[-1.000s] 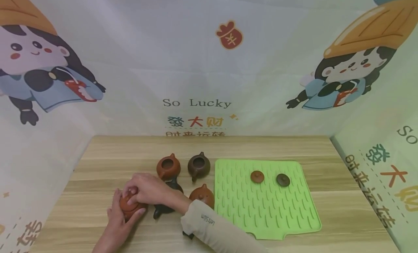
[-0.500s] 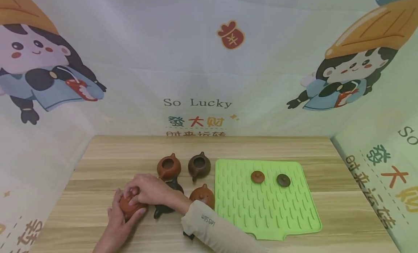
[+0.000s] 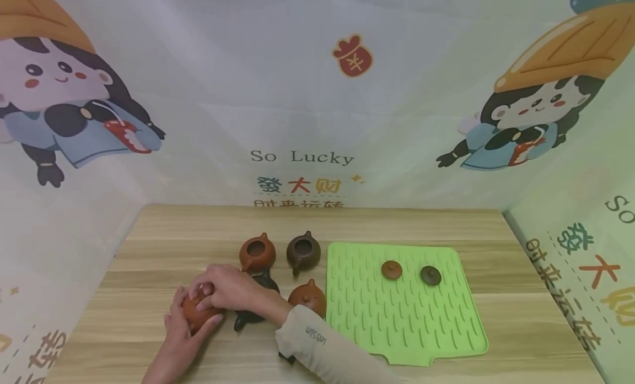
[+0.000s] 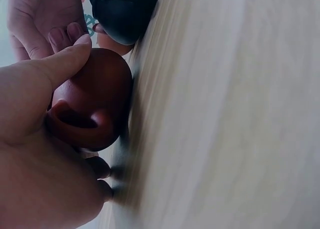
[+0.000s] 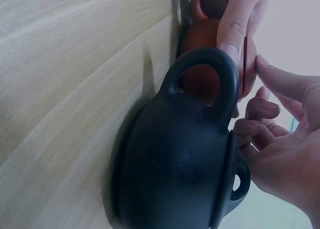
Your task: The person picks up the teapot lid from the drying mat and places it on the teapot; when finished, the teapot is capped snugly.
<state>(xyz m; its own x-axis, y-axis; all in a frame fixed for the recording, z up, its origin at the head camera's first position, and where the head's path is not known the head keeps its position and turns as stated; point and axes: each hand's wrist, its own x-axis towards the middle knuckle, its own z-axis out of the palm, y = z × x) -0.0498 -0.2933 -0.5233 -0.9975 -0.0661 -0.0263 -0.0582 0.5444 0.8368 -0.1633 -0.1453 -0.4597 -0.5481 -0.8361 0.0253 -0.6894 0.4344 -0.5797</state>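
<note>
Table [image 3: 149, 230]: wooden, light in colour.
Green mat [image 3: 397, 318]: it lies on the right part of the table.
Left hand [image 3: 181, 335]: it grips the reddish teapot [image 3: 196, 319], which is at the near left.
Right hand [image 3: 223, 287]: its bent fingers pinch the lid [image 5: 249, 74] of this teapot.
Black teapot [image 5: 175, 164]: just right of the reddish one, partly covered.
Brown lid [image 3: 392, 270], dark lid [image 3: 430, 275]: both on the mat's far part.

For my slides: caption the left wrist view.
Left hand holds a brown teapot, right hand beside it, dark teapot beyond.
</note>
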